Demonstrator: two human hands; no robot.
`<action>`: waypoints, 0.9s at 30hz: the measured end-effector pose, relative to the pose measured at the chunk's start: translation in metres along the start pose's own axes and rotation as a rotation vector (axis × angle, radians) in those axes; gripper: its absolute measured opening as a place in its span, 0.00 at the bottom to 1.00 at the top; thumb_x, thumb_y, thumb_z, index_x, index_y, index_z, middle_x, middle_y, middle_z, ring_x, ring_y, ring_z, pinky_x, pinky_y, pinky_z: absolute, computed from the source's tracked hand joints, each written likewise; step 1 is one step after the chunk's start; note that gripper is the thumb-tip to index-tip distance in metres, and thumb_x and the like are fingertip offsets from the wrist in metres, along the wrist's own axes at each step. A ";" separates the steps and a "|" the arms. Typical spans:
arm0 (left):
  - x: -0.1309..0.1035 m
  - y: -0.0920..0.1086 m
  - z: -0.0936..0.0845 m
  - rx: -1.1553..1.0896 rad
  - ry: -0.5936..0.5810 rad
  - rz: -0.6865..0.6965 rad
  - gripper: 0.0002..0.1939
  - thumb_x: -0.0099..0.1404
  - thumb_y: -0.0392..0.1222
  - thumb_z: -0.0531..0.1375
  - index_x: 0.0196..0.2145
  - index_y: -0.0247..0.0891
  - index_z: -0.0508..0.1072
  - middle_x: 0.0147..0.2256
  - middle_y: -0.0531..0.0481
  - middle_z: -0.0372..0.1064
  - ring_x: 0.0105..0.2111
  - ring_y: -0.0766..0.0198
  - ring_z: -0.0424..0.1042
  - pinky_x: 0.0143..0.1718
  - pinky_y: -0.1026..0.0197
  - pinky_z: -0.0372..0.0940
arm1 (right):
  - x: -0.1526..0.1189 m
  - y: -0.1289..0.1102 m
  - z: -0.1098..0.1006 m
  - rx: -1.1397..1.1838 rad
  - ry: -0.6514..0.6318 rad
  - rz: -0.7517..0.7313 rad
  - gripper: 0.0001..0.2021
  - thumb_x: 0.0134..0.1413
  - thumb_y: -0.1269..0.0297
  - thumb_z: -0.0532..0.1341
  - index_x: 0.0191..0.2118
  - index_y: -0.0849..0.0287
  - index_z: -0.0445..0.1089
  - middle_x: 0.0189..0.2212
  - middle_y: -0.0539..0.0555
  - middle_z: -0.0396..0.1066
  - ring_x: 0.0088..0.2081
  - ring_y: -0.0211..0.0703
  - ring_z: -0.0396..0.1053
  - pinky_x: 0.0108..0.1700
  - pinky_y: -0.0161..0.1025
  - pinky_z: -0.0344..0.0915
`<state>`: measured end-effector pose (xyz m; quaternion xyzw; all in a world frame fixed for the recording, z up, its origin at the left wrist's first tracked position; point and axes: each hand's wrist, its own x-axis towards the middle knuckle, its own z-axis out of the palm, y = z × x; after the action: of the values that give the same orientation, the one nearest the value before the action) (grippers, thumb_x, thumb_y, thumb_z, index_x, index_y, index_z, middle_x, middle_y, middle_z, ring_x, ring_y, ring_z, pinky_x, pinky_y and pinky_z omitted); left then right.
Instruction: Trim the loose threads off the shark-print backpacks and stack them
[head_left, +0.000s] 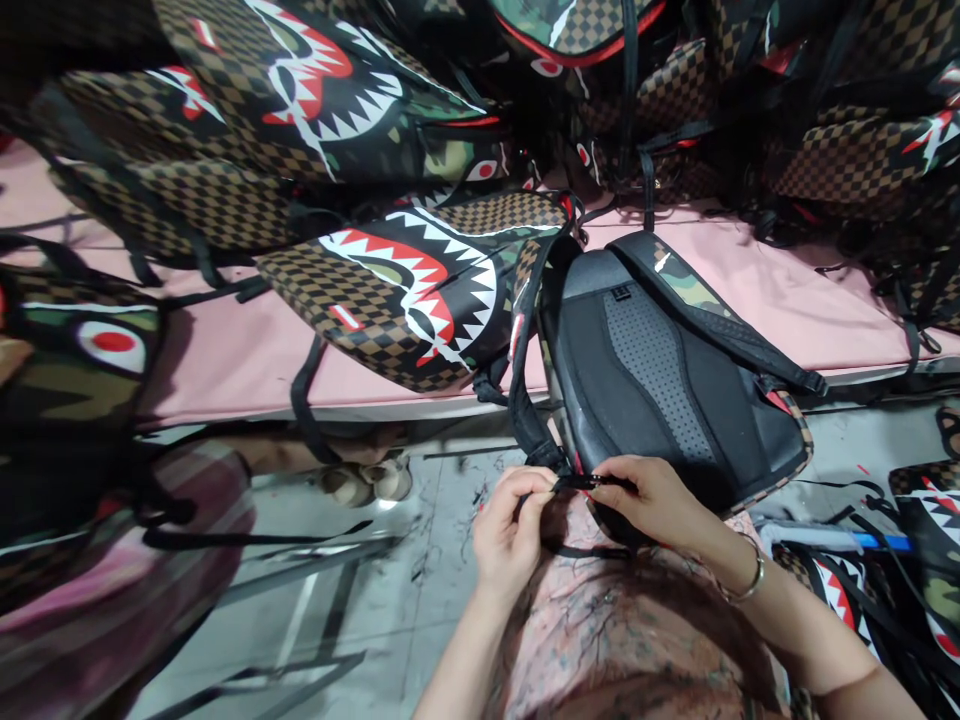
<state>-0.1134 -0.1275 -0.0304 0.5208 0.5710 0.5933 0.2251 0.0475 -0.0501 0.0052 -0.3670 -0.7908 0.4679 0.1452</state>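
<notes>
beyond the gripped strap (574, 482), a backpack (671, 390) overhangs a table (776, 260); beyond and left, another bag (375, 290) lies on the table.

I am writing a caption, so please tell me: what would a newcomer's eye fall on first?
Probably the toothy shark mouth on the checkered bag, on the pink table left of centre. Next, the dark bag with its padded back upward, right of centre, and at its near edge the left hand and right hand holding a black strap between them.
</notes>
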 end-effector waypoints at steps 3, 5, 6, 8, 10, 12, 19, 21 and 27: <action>0.000 0.000 0.000 0.002 -0.018 0.012 0.05 0.60 0.32 0.54 0.28 0.39 0.66 0.27 0.50 0.66 0.30 0.63 0.66 0.33 0.59 0.62 | 0.002 -0.002 -0.005 -0.035 -0.036 0.011 0.09 0.56 0.62 0.56 0.30 0.57 0.72 0.23 0.47 0.70 0.26 0.36 0.65 0.28 0.31 0.53; 0.001 0.001 0.000 -0.001 -0.030 0.023 0.06 0.59 0.31 0.53 0.28 0.38 0.66 0.28 0.50 0.67 0.31 0.63 0.67 0.33 0.58 0.62 | 0.002 -0.003 -0.006 -0.062 -0.040 0.011 0.09 0.56 0.63 0.56 0.30 0.57 0.72 0.24 0.48 0.70 0.27 0.36 0.65 0.28 0.31 0.53; 0.001 0.001 0.000 0.000 -0.033 0.027 0.06 0.59 0.31 0.53 0.28 0.38 0.66 0.28 0.50 0.67 0.31 0.63 0.67 0.33 0.58 0.62 | 0.002 -0.004 -0.007 -0.075 -0.035 0.006 0.09 0.56 0.63 0.56 0.30 0.57 0.72 0.25 0.48 0.71 0.27 0.37 0.66 0.28 0.31 0.53; 0.002 0.001 0.000 0.004 -0.034 0.029 0.06 0.59 0.31 0.54 0.28 0.38 0.67 0.28 0.50 0.67 0.30 0.62 0.67 0.33 0.58 0.62 | 0.002 -0.004 -0.007 -0.100 -0.019 -0.003 0.08 0.55 0.64 0.57 0.31 0.57 0.72 0.26 0.49 0.72 0.29 0.38 0.67 0.30 0.32 0.54; 0.002 0.001 -0.001 0.012 -0.032 0.024 0.05 0.59 0.32 0.54 0.28 0.38 0.67 0.28 0.49 0.67 0.30 0.62 0.67 0.33 0.58 0.62 | 0.002 -0.005 -0.008 -0.117 -0.009 -0.010 0.07 0.55 0.65 0.57 0.31 0.57 0.72 0.27 0.50 0.72 0.30 0.38 0.67 0.31 0.32 0.55; 0.002 0.001 -0.001 0.017 -0.033 0.014 0.05 0.60 0.34 0.54 0.27 0.38 0.67 0.27 0.49 0.67 0.30 0.62 0.67 0.33 0.57 0.63 | 0.002 -0.005 -0.008 -0.127 -0.002 -0.019 0.07 0.55 0.65 0.57 0.31 0.56 0.72 0.27 0.50 0.72 0.30 0.38 0.67 0.30 0.32 0.54; 0.002 0.003 0.000 0.000 -0.018 -0.054 0.05 0.59 0.37 0.55 0.26 0.38 0.67 0.27 0.49 0.67 0.30 0.62 0.67 0.33 0.58 0.63 | 0.002 0.000 -0.004 -0.094 0.035 -0.029 0.08 0.54 0.63 0.57 0.30 0.57 0.72 0.26 0.50 0.72 0.29 0.38 0.67 0.30 0.32 0.55; 0.002 0.006 0.000 -0.017 0.002 -0.114 0.05 0.58 0.38 0.56 0.26 0.38 0.68 0.27 0.49 0.67 0.30 0.62 0.67 0.34 0.58 0.63 | 0.002 0.003 0.000 -0.015 0.066 -0.017 0.09 0.55 0.62 0.57 0.29 0.57 0.72 0.26 0.49 0.72 0.28 0.38 0.66 0.30 0.32 0.56; 0.008 0.017 0.001 -0.127 0.126 -0.509 0.05 0.53 0.40 0.61 0.25 0.36 0.69 0.26 0.52 0.69 0.27 0.66 0.66 0.30 0.65 0.63 | 0.009 0.002 0.013 0.273 0.216 -0.006 0.10 0.56 0.60 0.54 0.36 0.58 0.69 0.31 0.50 0.70 0.33 0.38 0.67 0.34 0.32 0.60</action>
<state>-0.1094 -0.1241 -0.0119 0.3072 0.6581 0.5835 0.3635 0.0349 -0.0514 -0.0038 -0.3898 -0.7008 0.5283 0.2791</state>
